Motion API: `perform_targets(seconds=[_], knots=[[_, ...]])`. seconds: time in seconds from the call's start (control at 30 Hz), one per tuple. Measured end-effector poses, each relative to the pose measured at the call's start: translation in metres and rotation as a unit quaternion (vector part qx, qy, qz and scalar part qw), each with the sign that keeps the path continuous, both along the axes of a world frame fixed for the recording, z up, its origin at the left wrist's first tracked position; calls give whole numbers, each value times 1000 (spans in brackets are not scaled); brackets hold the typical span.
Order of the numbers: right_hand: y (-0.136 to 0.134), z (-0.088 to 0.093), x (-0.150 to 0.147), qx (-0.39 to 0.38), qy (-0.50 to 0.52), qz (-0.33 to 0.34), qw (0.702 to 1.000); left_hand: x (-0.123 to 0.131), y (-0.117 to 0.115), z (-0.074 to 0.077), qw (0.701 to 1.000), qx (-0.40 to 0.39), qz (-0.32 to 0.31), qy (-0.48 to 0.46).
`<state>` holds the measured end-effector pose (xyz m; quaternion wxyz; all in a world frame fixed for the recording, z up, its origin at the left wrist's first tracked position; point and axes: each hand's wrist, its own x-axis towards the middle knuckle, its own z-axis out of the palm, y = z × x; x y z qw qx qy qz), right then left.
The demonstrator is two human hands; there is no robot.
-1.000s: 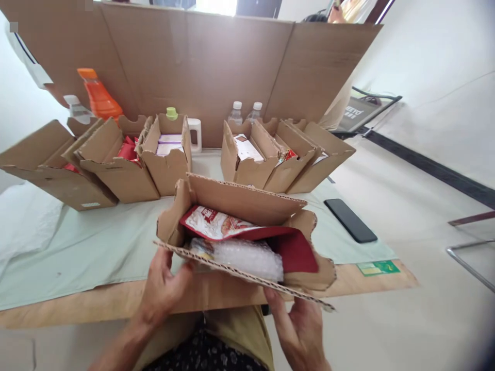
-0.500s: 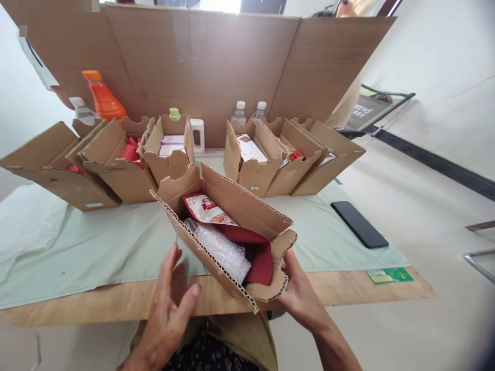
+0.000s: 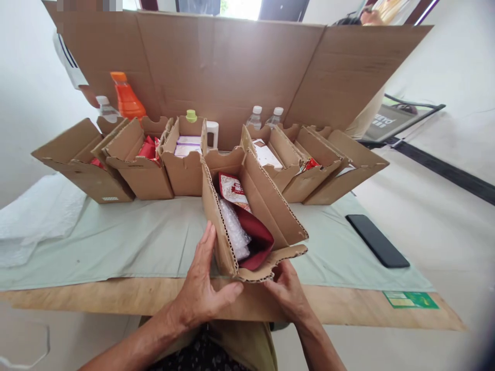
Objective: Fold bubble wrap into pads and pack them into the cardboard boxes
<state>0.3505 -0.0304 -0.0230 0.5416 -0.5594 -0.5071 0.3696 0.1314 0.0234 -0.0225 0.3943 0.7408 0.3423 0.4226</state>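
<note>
An open-topped cardboard box (image 3: 222, 242) stands at a slant in front of me, its near end close to the table's front edge. Inside it are a clear bubble-wrapped item (image 3: 235, 232) and a dark red packet (image 3: 260, 246) with a printed white panel. My right hand (image 3: 288, 293) grips the box's near right end, its fingers partly hidden beneath the cardboard. Against the left wall rest the outstretched fingers of my left hand (image 3: 204, 281), the thumb spread away near the front corner.
Several cardboard bins (image 3: 185, 172) with packets line the back, before a tall cardboard panel (image 3: 232, 67). Bottles, one an orange bottle (image 3: 129, 100), stand behind them. A black phone (image 3: 377, 240) lies right, bubble wrap (image 3: 42, 216) left. A person's arm (image 3: 88, 95) shows behind the panel.
The box has turned so its near end points more toward me. My left hand has come up against its left wall. The view has shifted slightly left.
</note>
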Motion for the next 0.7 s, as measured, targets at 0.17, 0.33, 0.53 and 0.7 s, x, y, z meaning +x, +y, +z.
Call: perform_targets(seconds=[0.17, 0.33, 0.53, 0.7], knots=[[18, 1, -9, 21, 4, 7, 1000, 2, 34, 3, 999, 15, 36, 19], [30, -6, -13, 26, 0, 4, 1000, 3, 56, 5, 999, 18, 31, 16], [75, 4, -14, 77, 34, -16, 996, 15, 103, 19, 996, 20, 91, 1], [71, 14, -12, 10, -16, -86, 996, 18, 117, 14, 981, -16, 190, 36]])
